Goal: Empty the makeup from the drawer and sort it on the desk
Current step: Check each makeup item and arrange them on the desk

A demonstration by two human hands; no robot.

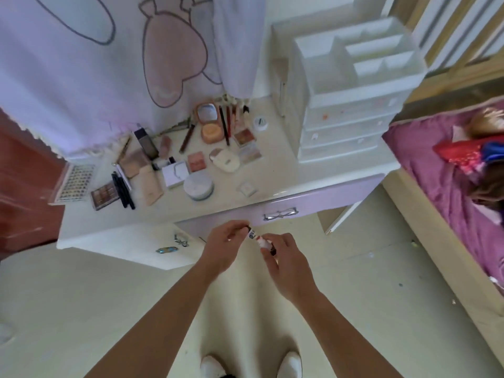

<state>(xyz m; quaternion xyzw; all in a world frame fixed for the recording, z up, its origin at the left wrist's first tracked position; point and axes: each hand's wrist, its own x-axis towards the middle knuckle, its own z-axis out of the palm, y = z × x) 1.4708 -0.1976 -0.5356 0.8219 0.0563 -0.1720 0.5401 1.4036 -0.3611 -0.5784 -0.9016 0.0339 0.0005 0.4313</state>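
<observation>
I hold a small white makeup tube with a barcode label in front of the lilac drawer front. My left hand pinches its upper end and my right hand grips its lower end near a dark cap. Many makeup items lie spread on the white desk: a round powder jar, an eyeshadow palette, a pink blush, an open peach compact, dark pencils and a white pouch.
A white organiser with small drawers stands at the desk's right end. A pale curtain hangs behind the desk. A bed with a purple cover lies to the right. My white shoes stand on the cream floor.
</observation>
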